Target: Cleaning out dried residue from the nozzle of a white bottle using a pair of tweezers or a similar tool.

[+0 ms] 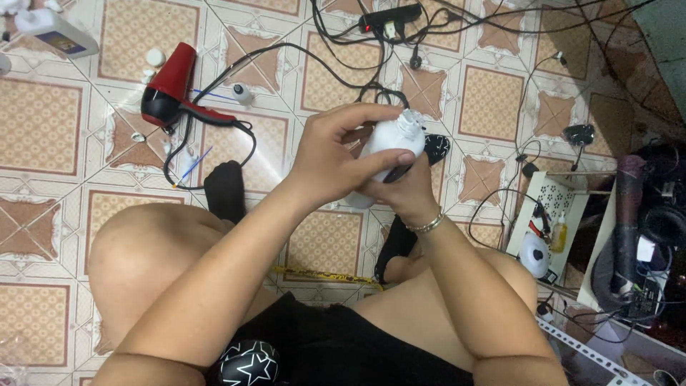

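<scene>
I sit above a patterned tile floor and hold a small white rounded device (389, 139) with both hands in front of my knees. My left hand (336, 154) wraps over its left side and top, thumb pressed across the front. My right hand (404, 193) grips it from below, with a metal bracelet (426, 225) on the wrist. A dark part shows at the device's lower edge, partly hidden by my fingers.
A red and black hair dryer (170, 89) lies on the floor at the left, its cable looping toward a black power strip (389, 16) with several cords. A white shelf (547, 214) with a small bottle and white dome stands at right. Black socks cover my feet.
</scene>
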